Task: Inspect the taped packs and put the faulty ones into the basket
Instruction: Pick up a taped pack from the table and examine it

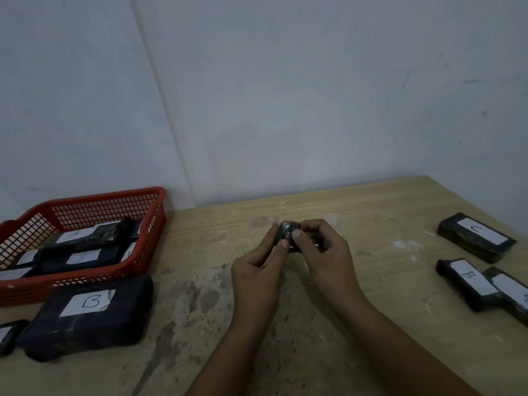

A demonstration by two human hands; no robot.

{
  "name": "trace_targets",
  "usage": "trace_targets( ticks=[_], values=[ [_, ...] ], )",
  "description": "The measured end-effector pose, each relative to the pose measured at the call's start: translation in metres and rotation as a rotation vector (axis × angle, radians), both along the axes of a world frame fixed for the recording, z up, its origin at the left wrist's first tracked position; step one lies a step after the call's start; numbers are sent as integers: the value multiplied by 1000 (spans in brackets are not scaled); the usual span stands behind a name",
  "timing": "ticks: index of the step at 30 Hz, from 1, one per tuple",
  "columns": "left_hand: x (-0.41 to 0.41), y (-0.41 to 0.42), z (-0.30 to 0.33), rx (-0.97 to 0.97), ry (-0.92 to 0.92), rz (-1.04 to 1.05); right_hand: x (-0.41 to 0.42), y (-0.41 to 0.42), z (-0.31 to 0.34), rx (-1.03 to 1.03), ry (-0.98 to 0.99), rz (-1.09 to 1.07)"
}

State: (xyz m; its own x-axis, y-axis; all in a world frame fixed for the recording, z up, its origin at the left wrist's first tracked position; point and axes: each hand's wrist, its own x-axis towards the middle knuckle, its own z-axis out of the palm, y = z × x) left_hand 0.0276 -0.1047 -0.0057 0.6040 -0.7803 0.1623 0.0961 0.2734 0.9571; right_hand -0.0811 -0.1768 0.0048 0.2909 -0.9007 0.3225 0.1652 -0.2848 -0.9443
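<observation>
My left hand [258, 267] and my right hand [323, 252] together pinch a small black taped pack [289, 232] held end-on above the middle of the wooden table; most of it is hidden by my fingers. A red mesh basket [148, 224] stands at the left against the wall, with several black packs [85, 257] bearing white labels inside. A large black pack labelled B [88, 315] lies in front of the basket. At the right lie a pack labelled C [475, 237], a pack labelled B [468, 284] and another pack [511, 292] overlapping it.
The stained wooden table [285, 324] meets a pale wall at the back. Another black pack [7, 335] is cut off by the left edge of the view. The table's right edge runs diagonally past the pack labelled C.
</observation>
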Motion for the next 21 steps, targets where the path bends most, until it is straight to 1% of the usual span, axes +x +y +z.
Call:
trace_targets(
  ticks=[4, 8, 11, 15, 21],
  values=[
    [2, 1, 0, -2, 31, -3, -2, 4, 0, -53, 43, 28],
    [5, 2, 6, -14, 40, 54, -1, 8, 4, -83, 91, 39],
    [5, 4, 8, -12, 4, 90, 0, 9, -1, -90, 135, 29],
    [7, 4, 7, -6, -46, 111, 0, 12, -2, -71, 120, 52],
    [5, 4, 6, -24, -39, 115, 4, 10, -5, -85, 158, 57]
  ],
)
